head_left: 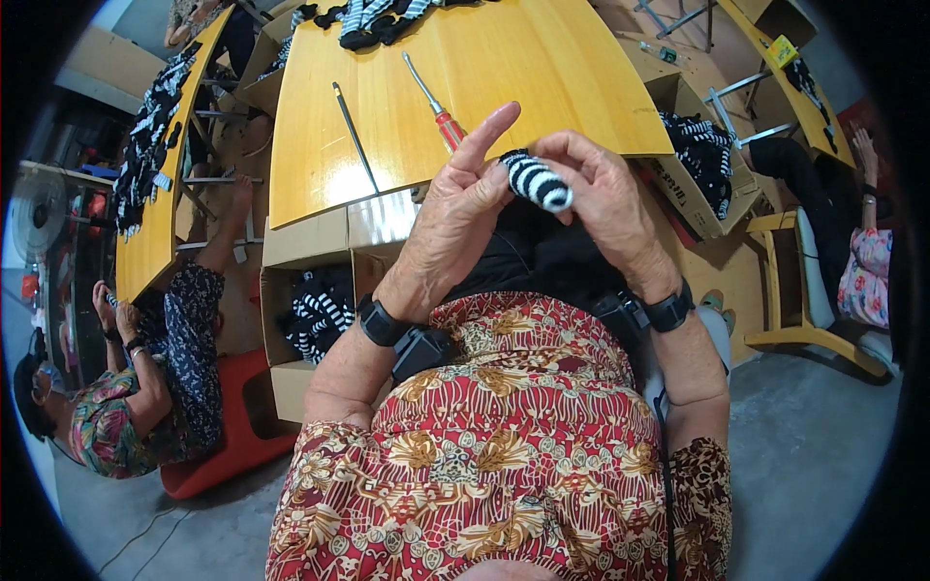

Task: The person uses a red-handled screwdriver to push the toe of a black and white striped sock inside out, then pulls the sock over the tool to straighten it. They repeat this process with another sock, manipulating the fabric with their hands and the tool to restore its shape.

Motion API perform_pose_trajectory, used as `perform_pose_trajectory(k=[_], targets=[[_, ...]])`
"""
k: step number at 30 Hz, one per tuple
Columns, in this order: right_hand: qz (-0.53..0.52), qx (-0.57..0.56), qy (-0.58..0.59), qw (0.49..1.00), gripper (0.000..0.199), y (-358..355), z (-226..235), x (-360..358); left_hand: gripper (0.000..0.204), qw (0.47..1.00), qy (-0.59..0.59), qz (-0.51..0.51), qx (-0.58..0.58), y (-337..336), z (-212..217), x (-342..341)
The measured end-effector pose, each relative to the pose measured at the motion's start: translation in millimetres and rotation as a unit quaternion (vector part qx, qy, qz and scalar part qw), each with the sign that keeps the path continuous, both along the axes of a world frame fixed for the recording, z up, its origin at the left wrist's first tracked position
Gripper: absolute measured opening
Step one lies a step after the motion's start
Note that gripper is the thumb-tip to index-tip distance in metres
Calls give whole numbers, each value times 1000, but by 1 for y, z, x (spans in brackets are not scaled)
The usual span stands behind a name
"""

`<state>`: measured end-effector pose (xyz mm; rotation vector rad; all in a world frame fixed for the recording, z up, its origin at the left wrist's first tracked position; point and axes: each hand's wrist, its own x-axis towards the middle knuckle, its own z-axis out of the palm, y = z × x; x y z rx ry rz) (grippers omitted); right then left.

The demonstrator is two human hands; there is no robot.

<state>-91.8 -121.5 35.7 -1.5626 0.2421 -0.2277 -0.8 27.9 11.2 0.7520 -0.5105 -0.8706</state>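
Observation:
A small rolled tube of black-and-white striped knit [539,182], sock-like in shape, is held up above my lap, its white rounded end toward me. My right hand [603,198] closes on it from the right, thumb and fingers pinching its side. On the other side, my left hand [448,208] has its index finger stretched out and up, apart from the thumb. That thumb's tip lies against the tube's left end. The remaining left fingers are mostly hidden behind the index finger.
On the yellow table [542,68] lie a screwdriver [446,126] with a red handle, a thin dark rod [356,137] and a striped knit pile [387,21]. Cardboard boxes [288,257] holding similar knits flank me. Other people sit left [116,426] and right [865,266].

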Motion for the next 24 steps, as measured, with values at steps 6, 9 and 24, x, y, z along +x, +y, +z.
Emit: perform_pose_trajectory(k=[6, 9, 24], targets=[[70, -20, 36, 997, 21, -15, 6, 7, 66, 999, -14, 22, 23, -1, -1, 2], [57, -76, 18, 995, 19, -12, 7, 11, 65, 999, -20, 14, 23, 0, -3, 4], [-23, -229, -45, 972, 20, 9, -33, 21, 69, 997, 18, -46, 62, 16, -29, 9]])
